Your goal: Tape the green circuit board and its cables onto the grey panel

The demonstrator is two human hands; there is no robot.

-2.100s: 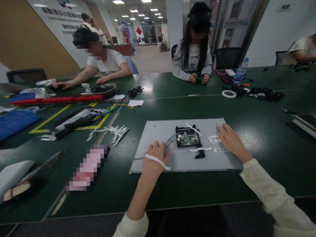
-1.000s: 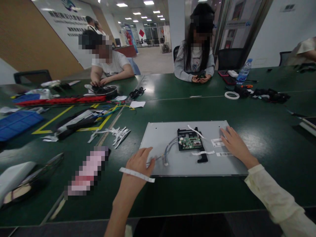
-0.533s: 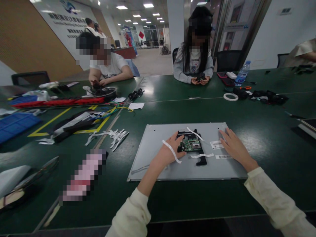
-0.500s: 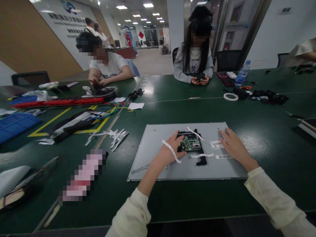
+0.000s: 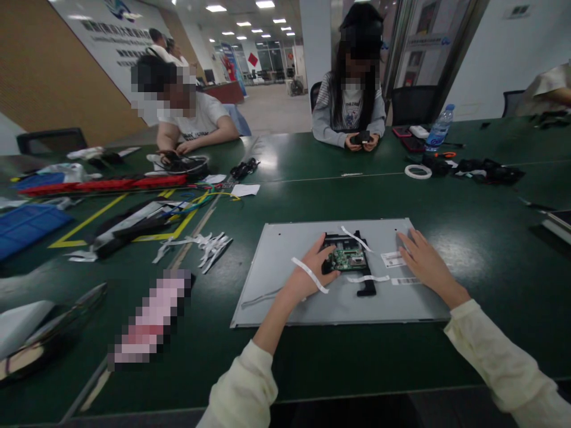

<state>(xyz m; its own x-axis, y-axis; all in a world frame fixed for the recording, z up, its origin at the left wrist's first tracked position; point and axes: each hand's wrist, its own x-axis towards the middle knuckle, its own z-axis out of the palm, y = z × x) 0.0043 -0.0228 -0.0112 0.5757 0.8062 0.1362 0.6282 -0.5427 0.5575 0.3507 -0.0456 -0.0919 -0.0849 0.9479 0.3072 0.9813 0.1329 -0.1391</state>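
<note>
A grey metal panel lies flat on the green table. At its middle sits a green circuit board in a black bracket, with white tape strips beside it. My left hand is curled at the board's left edge, thumb and fingers pinched there. A grey cable trails from under it toward the panel's lower left. A white tape strip sticks to the back of that hand. My right hand lies flat and open on the panel next to two white labels.
Two people sit across the table, each with their hands busy. A water bottle, a tape roll and black cables lie at the far right. Loose white strips, a red bar and a blue tray lie to the left.
My left hand drew the grey cable off toward the panel's near left corner, then came back to the circuit board's left edge. My right hand has stayed flat on the panel.
</note>
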